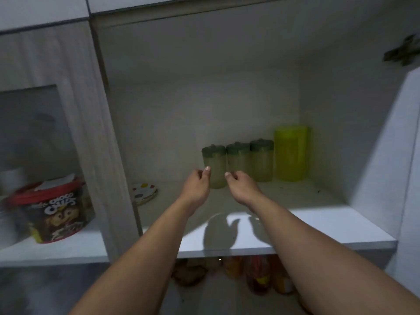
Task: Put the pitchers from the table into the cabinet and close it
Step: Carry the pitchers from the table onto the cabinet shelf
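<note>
- Open cabinet (pixel 227 64), head view: three small dark-lidded pitchers in a touching row on the shelf (pixel 318 226) — left pitcher (pixel 214 164), middle pitcher (pixel 238 159), right pitcher (pixel 261 160) — with a tall yellow-green pitcher (pixel 291 153) just beside the row at 3 o'clock.
- Left hand (pixel 197 185): fingers loosely curled, thumb up, at 9 o'clock of the left pitcher; empty, touching or barely clear of its wall, blur preventing a firm reading.
- Right hand (pixel 241 187): fingers curled, nothing pinched, at 5 o'clock of the left pitcher and in front of the middle one; contact not discernible.
- Judged stage: placement of the small pitchers apparently done or nearly so; door closing not yet done.
- Risk 1: backward sweep of either hand clipping the left pitcher, toppling it into its neighbours, given the tight touching row.
- Risk 2: knock-on push toward 3 o'clock, tipping the tall yellow-green pitcher against the cabinet's side wall.
- Risk 3: spotted plate (pixel 145 193) at 9 o'clock of the left hand, near the partition; liable to be nudged by the left forearm.
- Risk 4: door panel (pixel 409 155) at far 3 o'clock, only partly in frame; possible pinch of the right forearm if swung before both arms clear the shelf edge.
</note>
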